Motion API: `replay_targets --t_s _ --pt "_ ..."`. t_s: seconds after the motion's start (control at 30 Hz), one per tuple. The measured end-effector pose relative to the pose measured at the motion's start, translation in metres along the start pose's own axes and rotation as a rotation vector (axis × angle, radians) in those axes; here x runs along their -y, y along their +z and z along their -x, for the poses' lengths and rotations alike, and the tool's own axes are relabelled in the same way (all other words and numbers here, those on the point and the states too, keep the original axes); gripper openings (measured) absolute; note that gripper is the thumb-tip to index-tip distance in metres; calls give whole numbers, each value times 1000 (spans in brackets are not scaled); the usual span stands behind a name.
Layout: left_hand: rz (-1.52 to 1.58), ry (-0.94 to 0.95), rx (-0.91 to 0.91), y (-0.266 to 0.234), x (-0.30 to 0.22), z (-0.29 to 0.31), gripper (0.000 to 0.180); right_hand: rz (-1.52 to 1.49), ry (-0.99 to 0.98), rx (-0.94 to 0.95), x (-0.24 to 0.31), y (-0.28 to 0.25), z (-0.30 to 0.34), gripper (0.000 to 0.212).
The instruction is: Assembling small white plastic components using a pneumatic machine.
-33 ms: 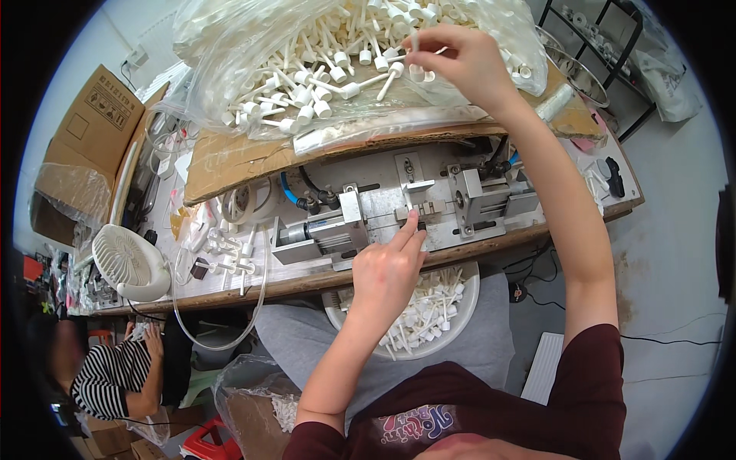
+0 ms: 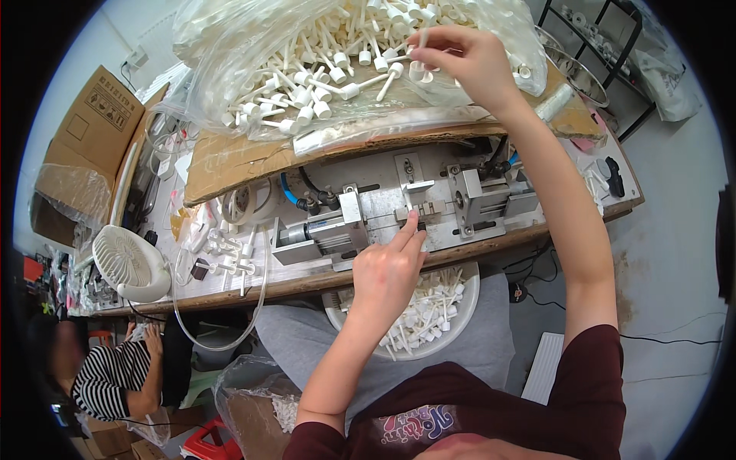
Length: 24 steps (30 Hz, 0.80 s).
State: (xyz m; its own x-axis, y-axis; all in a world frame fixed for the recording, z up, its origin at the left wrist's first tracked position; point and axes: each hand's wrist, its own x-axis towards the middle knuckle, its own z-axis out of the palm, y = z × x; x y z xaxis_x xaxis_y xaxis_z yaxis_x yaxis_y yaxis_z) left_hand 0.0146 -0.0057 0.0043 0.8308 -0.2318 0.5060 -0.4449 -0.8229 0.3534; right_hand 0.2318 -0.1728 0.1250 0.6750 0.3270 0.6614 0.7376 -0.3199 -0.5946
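My left hand (image 2: pixel 383 276) reaches over the bench edge, index finger stretched onto the small metal holder (image 2: pixel 420 209) at the middle of a bench-top clamping machine (image 2: pixel 383 218). Its middle finger lies close beside the index finger, and I see nothing held there. Above the far pile, my right hand (image 2: pixel 477 65) pinches a white plastic stick with a round cap (image 2: pixel 418 73) between thumb and fingers. The stem is partly blurred. Behind it, many similar white capped sticks (image 2: pixel 337 73) lie heaped on a clear plastic sheet over cardboard (image 2: pixel 222 165).
A white tub (image 2: pixel 469 307) of white pieces sits between my legs, under the bench edge. To the left are a small white fan (image 2: pixel 130 263), a looped clear hose (image 2: pixel 262 295) and loose white parts (image 2: pixel 230 257). Another person in a striped shirt (image 2: pixel 115 376) sits lower left.
My right hand has shifted slightly to the right with the capped stick in its fingers. My left hand stays on the holder.
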Motion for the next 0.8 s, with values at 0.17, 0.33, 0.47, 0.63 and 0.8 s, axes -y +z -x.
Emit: replay_targets --t_s 0.17,0.33,0.47,0.63,0.8 --pt "115 -42 32 -5 3 1 36 -573 259 -182 17 -11 28 25" --pt "1007 -365 -101 -26 -9 -9 55 -1019 478 -20 64 -6 96 27" --pt "1381 -371 11 -48 -2 -2 54 -1175 649 77 71 8 143 25" --pt "992 -289 -19 -50 -11 8 33 -955 672 -195 65 9 153 24" --pt "532 -236 -109 -28 -6 11 37 -919 711 -119 64 1 163 23"
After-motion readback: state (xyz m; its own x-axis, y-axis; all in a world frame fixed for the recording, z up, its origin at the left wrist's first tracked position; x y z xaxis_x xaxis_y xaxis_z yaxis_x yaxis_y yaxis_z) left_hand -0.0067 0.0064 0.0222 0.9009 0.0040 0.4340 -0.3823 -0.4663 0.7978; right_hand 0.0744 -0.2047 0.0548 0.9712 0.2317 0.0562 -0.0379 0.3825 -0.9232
